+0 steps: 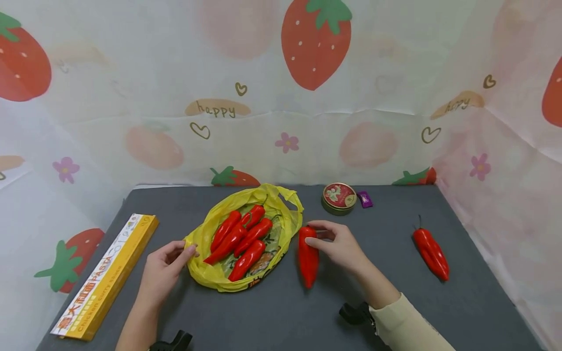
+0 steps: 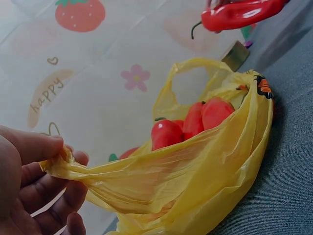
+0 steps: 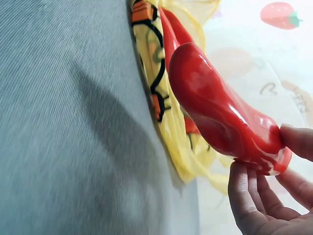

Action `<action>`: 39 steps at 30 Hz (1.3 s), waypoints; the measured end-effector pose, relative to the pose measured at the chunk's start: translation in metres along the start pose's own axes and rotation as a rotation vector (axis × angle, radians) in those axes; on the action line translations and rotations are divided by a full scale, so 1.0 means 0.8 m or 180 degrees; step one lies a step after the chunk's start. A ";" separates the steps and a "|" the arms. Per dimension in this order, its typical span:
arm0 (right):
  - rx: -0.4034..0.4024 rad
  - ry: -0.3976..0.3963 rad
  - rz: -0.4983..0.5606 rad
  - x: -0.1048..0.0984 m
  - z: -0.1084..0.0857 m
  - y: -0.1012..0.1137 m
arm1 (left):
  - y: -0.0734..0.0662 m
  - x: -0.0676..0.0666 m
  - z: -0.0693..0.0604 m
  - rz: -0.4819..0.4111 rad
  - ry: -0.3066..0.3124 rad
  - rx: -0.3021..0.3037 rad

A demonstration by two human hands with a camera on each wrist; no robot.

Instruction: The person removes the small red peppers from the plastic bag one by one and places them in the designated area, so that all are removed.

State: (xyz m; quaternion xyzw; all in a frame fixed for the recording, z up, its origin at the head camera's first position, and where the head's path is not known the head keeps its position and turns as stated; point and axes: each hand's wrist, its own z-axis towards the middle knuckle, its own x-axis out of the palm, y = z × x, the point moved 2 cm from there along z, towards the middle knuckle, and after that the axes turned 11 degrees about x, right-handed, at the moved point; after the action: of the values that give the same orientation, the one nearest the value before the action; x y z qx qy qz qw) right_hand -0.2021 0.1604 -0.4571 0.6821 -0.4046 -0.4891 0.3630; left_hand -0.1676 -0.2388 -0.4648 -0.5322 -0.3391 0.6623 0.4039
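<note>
A yellow plastic bag (image 1: 199, 274) lies spread open near the middle of the table, with several red chili peppers (image 1: 228, 243) inside. At its left rim, my left hand (image 1: 164, 270) pinches the plastic; the left wrist view shows the gathered edge (image 2: 66, 166) between thumb and fingers. My right hand (image 1: 340, 246) holds another red chili pepper (image 1: 309, 258) by its stem end, tip downward, just right of the bag. In the right wrist view this glossy pepper (image 3: 220, 112) hangs above the tabletop, casting a shadow. Its stem is hidden there by the fingers.
One more red chili pepper (image 1: 431, 254) lies at the right of the dark grey table (image 1: 281, 321). Toward the back stand a round red-lidded tin (image 1: 339, 199) and a small purple packet (image 1: 364, 199). A yellow pasta box (image 1: 107, 278) lies along the left side.
</note>
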 end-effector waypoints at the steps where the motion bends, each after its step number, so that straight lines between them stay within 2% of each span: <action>1: 0.0008 -0.0019 -0.0011 -0.004 -0.001 -0.003 | 0.000 0.000 0.000 -0.0016 0.0011 -0.0018; 7: 0.0077 -0.0128 -0.0048 -0.032 -0.009 -0.019 | 0.001 0.001 0.000 -0.0101 0.0043 -0.0124; 18: 0.0096 -0.0319 -0.0035 -0.079 -0.024 -0.037 | 0.000 -0.001 0.002 -0.0101 0.0037 -0.0153; 25: 0.0164 -0.0443 -0.0152 -0.101 -0.032 -0.048 | 0.002 -0.003 0.003 -0.0059 0.0084 -0.0147; 31: 0.0216 -0.0478 -0.0226 -0.116 -0.035 -0.056 | 0.001 -0.011 0.001 0.0041 0.0039 -0.0132; 36: 0.0314 -0.0558 -0.0364 -0.141 -0.045 -0.070 | 0.003 -0.005 0.001 -0.0041 0.0051 -0.0047; 39: 0.0330 -0.0615 -0.0477 -0.151 -0.047 -0.075 | 0.005 -0.007 0.001 -0.0081 0.0023 -0.0010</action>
State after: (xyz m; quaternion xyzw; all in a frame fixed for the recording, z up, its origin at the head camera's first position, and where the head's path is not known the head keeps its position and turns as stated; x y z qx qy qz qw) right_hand -0.1776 0.2980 -0.4561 0.6779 -0.4103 -0.5568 0.2491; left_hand -0.1688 -0.2461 -0.4659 -0.5308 -0.3454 0.6547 0.4126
